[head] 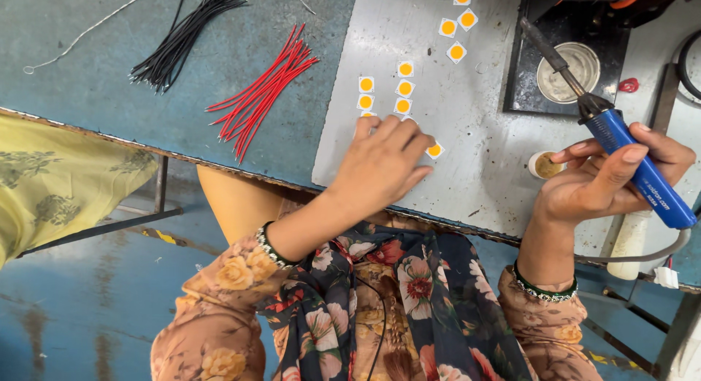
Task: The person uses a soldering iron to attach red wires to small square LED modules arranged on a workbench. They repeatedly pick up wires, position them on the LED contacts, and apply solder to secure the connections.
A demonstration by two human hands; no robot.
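Observation:
My right hand (610,178) grips a blue-handled soldering iron (634,159), its dark tip pointing up and left towards a round metal tin (569,72). My left hand (385,164) lies palm down on the grey metal sheet (475,140), fingers resting over small white square chips with yellow centres (404,87). One chip (435,150) peeks out by the fingertips. Whether the left hand pinches a chip is hidden under the fingers.
Bundles of red wires (264,89) and black wires (182,36) lie on the blue worktable (87,67). More chips (456,23) sit further up. A small round pot of flux (544,165) stands by the right hand. Yellow patterned cloth (58,176) is at left.

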